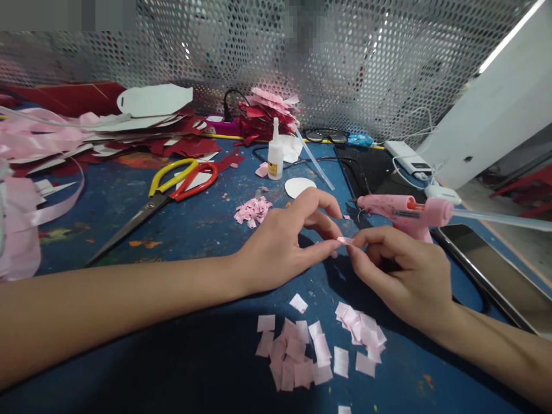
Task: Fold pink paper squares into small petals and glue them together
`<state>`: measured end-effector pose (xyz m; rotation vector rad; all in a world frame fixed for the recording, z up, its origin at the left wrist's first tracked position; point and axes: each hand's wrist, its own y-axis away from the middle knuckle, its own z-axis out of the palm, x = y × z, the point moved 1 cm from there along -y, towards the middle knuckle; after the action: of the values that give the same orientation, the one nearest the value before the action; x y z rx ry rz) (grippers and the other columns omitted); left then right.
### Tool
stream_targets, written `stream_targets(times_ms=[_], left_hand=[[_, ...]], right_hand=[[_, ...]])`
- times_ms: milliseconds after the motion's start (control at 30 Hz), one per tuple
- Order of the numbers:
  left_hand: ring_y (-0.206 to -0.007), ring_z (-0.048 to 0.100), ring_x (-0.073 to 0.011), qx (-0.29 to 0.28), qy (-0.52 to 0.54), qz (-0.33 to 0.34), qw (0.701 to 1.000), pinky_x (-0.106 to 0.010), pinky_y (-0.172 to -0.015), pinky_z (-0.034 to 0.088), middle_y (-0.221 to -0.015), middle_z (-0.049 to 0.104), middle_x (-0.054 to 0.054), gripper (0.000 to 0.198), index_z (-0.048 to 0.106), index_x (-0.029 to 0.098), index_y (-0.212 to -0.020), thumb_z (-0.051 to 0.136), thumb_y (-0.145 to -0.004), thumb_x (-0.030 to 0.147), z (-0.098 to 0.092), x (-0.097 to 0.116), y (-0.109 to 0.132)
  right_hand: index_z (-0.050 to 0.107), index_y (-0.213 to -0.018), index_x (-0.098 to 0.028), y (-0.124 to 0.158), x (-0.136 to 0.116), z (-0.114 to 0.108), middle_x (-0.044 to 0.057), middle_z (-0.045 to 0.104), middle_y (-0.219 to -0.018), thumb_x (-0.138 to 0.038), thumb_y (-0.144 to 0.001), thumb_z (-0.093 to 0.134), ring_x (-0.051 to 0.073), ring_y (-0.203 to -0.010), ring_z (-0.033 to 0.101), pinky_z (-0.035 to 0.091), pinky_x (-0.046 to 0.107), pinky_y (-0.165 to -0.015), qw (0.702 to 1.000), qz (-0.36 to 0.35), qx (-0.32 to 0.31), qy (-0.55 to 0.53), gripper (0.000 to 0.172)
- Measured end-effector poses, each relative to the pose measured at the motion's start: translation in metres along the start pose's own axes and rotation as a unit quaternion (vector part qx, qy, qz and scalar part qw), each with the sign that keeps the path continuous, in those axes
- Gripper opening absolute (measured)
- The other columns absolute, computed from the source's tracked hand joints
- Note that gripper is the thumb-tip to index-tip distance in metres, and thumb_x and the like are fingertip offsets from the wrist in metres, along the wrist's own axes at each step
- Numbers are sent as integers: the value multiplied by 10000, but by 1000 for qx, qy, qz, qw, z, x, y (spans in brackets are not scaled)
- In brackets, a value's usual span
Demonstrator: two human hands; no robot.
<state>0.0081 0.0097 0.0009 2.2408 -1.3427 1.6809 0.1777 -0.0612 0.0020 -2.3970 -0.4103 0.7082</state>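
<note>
My left hand [287, 241] and my right hand [401, 270] meet over the blue table [194, 230]. Together they pinch one small pink ribbon piece [345, 240] between their fingertips. Several flat pink ribbon squares [302, 353] lie just below my hands, with a looser heap of them [361, 328] to the right. A pile of folded pink pieces [252, 210] sits beyond my left hand. A pink glue gun [401, 213] lies right behind my right hand, nozzle pointing left.
Yellow and red scissors [172, 187] lie at the left, a white glue bottle [275, 152] and a white paper disc [299, 187] at the back. Pink ribbon [26, 213], red and white card scraps [146, 123], glasses [328, 136], a power bank [407, 158] and a tablet [495, 276] surround the work area.
</note>
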Motion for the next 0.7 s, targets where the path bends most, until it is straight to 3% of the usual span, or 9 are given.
stream_targets(times_ms=[433,700], left_hand=[[-764,688,-121,-9,-28,13,1000,-237,-669,525,-819,676,52,277,424,237,-978,639,-819,165,-1,2,2],[-813,704,-123,-7,-99,43,994,-243,-753,498,-844,695,46,284,428,220,-986,627,-809,123,0,6,3]], right_hand=[[598,-750,-170,-2,-1,-1,-103,477,-424,-187,-808,607,20,-338,399,291,156,-354,999,-48,-5,9,61],[597,-766,-171,1,0,-1,-96,513,-443,-189,-822,596,27,-360,453,330,166,-394,997,-69,-17,28,59]])
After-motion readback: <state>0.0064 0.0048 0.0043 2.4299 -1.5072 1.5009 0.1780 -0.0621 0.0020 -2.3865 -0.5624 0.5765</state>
